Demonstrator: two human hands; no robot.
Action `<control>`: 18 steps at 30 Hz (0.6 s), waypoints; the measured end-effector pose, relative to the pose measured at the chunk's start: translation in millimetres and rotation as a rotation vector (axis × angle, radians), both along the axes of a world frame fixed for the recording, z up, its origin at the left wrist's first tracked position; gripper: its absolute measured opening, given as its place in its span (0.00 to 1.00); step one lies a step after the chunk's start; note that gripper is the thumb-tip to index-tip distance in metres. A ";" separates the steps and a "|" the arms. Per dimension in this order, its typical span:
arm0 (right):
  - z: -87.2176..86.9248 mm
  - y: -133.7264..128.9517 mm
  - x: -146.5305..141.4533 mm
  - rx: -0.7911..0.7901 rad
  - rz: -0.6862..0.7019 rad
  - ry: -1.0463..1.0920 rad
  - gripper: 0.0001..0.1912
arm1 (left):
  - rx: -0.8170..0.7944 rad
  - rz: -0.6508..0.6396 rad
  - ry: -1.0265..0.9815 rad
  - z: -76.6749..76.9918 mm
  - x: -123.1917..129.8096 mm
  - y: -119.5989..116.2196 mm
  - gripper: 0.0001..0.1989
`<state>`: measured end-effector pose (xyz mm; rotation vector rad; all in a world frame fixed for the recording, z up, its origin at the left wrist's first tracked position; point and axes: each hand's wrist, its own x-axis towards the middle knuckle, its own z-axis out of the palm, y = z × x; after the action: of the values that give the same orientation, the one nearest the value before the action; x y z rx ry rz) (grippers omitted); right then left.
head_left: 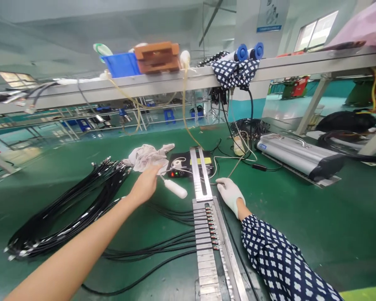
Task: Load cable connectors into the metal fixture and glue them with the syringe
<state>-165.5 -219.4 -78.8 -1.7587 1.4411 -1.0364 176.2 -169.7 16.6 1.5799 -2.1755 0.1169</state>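
My left hand (145,182) is bare and curled at the edge of a crumpled white cloth (147,156). Its fingertips are partly hidden, so what they grip does not show. Just right of it is a white-handled tool (176,189) with a thin metal shaft. My right hand (230,194), in a white glove, is closed near the green surface, with a thin dark piece at its fingertips. Between the hands runs a slotted metal plate (203,179), its far end over a black control box (175,171). Black cables (178,240) lie across a metal fixture (207,263), their metal ends in a row.
A bundle of black cables (50,217) lies at left. On the right are a silver case-like device (301,154) and a small pale bottle (238,145). A raised shelf (163,83) crosses the back, carrying a blue bin (122,65) and an orange-brown bin (157,57).
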 end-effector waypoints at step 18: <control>4.6 3.3 -1.4 0.030 -0.001 0.000 0.11 | 0.112 -0.224 0.041 11.8 14.5 -44.0 0.26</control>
<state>-167.0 -216.1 -74.2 -1.7368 1.4511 -1.0098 190.7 -213.7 28.4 1.3707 -2.3442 -0.1073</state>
